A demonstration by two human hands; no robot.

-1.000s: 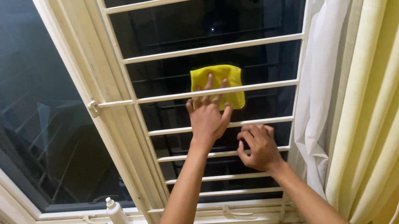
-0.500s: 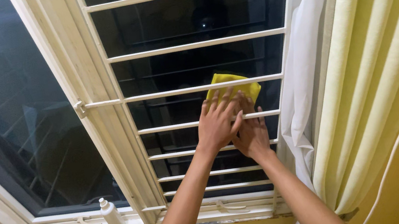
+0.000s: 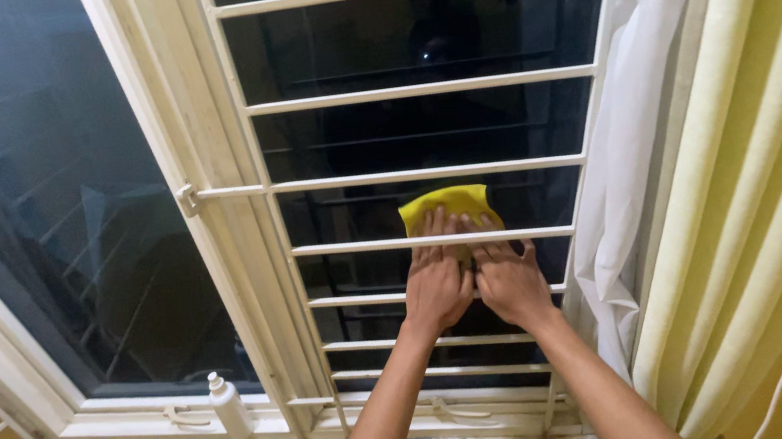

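Observation:
A folded yellow cloth (image 3: 448, 205) lies flat against the dark window glass behind a cream metal grille (image 3: 425, 174). My left hand (image 3: 436, 286) and my right hand (image 3: 510, 279) sit side by side, reaching through the bars just below the cloth. The fingertips of both hands press on the cloth's lower edge, with a horizontal bar crossing over the fingers. Both forearms rise from the bottom of the view.
A small white squeeze bottle (image 3: 228, 406) stands on the sill at lower left. An opened glass pane (image 3: 16, 198) swings out at left. A white sheer curtain (image 3: 625, 148) and a pale yellow curtain (image 3: 766, 160) hang at right.
The cloth has slid down the glass by about one bar. My right hand left the lower bar and joined my left hand on the cloth.

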